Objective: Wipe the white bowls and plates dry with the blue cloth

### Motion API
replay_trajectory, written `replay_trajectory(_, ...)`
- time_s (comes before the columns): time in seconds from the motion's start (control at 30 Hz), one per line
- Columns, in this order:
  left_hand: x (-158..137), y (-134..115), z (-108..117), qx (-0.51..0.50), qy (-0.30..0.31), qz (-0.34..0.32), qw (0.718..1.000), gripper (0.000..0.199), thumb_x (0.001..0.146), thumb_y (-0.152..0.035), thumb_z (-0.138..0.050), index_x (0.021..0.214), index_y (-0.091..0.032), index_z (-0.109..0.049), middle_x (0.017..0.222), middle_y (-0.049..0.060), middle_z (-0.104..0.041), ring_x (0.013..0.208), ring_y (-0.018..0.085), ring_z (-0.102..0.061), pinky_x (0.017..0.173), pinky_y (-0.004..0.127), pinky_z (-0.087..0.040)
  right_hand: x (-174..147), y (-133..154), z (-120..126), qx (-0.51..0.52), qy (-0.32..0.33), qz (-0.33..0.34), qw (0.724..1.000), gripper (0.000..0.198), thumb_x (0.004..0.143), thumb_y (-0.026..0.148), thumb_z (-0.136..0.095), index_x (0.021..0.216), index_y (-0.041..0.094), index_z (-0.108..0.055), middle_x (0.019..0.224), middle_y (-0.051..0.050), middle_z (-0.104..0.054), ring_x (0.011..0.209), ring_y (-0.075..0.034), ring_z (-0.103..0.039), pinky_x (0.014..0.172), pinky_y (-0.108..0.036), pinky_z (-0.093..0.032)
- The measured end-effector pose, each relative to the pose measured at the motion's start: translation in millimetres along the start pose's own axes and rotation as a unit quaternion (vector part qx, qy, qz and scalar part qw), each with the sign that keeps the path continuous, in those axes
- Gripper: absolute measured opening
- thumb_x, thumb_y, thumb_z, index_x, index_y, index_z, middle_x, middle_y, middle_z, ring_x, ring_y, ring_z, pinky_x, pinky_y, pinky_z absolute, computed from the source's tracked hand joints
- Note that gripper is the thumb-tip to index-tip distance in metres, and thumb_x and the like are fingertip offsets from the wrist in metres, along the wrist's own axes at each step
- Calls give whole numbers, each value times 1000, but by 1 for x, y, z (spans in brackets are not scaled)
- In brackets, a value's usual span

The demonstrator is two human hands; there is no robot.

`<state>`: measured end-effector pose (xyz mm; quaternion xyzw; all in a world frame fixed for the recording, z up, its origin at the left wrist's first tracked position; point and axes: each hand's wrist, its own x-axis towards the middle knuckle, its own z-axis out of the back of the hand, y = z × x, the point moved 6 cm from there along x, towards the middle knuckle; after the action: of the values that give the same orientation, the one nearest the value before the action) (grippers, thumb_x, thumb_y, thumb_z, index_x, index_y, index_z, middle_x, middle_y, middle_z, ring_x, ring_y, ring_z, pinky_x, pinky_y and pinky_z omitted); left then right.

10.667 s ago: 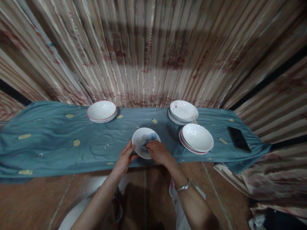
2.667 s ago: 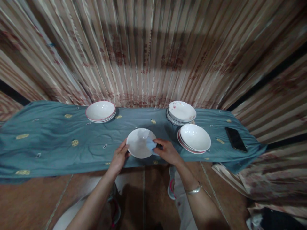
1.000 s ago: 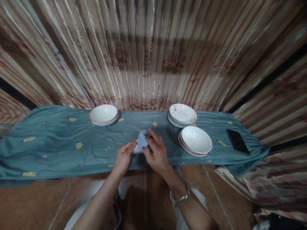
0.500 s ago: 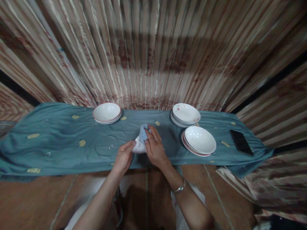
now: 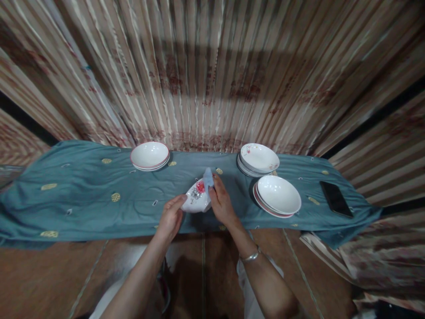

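Note:
A white bowl [image 5: 195,199] with a red flower and grey leaves on its outside is held tilted above the near middle of the table. My left hand [image 5: 172,215] pinches its left edge between thumb and fingers. In my right hand [image 5: 222,201] is a light blue cloth [image 5: 208,178], gripped at the bowl's right edge. The fingers of that hand are partly hidden behind the cloth and bowl. The bowl's far side cannot be seen.
A stack of red-rimmed bowls [image 5: 150,156] stands at the back left. Floral plates [image 5: 260,158] are stacked back right, with more white bowls [image 5: 279,195] in front. A black phone [image 5: 336,198] lies at the right on the green tablecloth [image 5: 83,195]. Behind hangs a striped curtain [image 5: 199,79].
My right hand and the cloth have shifted right across the bowl, uncovering its red flower. My left hand keeps its hold at the left edge.

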<state>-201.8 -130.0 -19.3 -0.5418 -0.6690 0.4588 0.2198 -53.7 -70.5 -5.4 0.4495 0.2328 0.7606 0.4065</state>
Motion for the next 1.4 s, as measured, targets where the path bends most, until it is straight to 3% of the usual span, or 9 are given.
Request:
replay_trajectory(0.27, 0, -3, 1, 64, -14, -35, 997, 39, 56, -48, -79, 75, -14, -73, 71, 6, -73, 65, 18, -63, 67, 28, -47, -1, 7, 1, -20, 7, 5, 1000, 46, 98, 31, -31, 141, 18, -41, 143, -12, -46, 137, -22, -37, 114, -45, -32)
replay_trajectory(0.47, -5, -20, 8, 159, -36, -117, 980, 43, 63, -43, -76, 97, -17, -74, 102, 7, -74, 93, 23, -65, 84, 30, -48, -4, 26, -1, -58, 18, 41, 997, 47, 98, 28, -29, 143, 17, -38, 145, -14, -43, 137, -23, -35, 113, -48, -33)
replay_trajectory(0.6, -9, -21, 6, 182, -17, -132, 974, 42, 68, -40, -74, 103, -18, -73, 104, 7, -73, 102, 24, -63, 91, 30, -45, -6, 38, -5, -81, 31, 72, 994, 48, 97, 26, -30, 143, 16, -36, 146, -14, -41, 137, -24, -34, 114, -49, -32)
replay_trajectory(0.8, -10, -24, 1, 146, -2, -95, 985, 32, 65, -43, -76, 84, -17, -73, 71, 2, -70, 64, 16, -61, 62, 23, -47, -9, 47, -8, -95, 33, 94, 991, 46, 97, 24, -30, 140, 12, -40, 144, -17, -40, 136, -24, -34, 113, -47, -32)
replay_trajectory(0.9, -10, -23, 2, 108, -12, -67, 992, 33, 61, -43, -78, 77, -16, -71, 64, 1, -68, 54, 13, -56, 55, 22, -44, -11, 49, -9, -99, 37, 100, 989, 47, 97, 25, -31, 142, 14, -39, 145, -16, -40, 137, -25, -33, 113, -48, -31)
replay_trajectory(1.4, -8, -10, 3, -18, -44, -15, 999, 34, 46, -39, -87, 61, -14, -70, 56, 2, -67, 48, 10, -54, 53, 21, -43, -9, 42, 1, -92, 26, 91, 991, 46, 97, 25, -31, 141, 14, -39, 144, -16, -42, 137, -24, -34, 113, -49, -32)
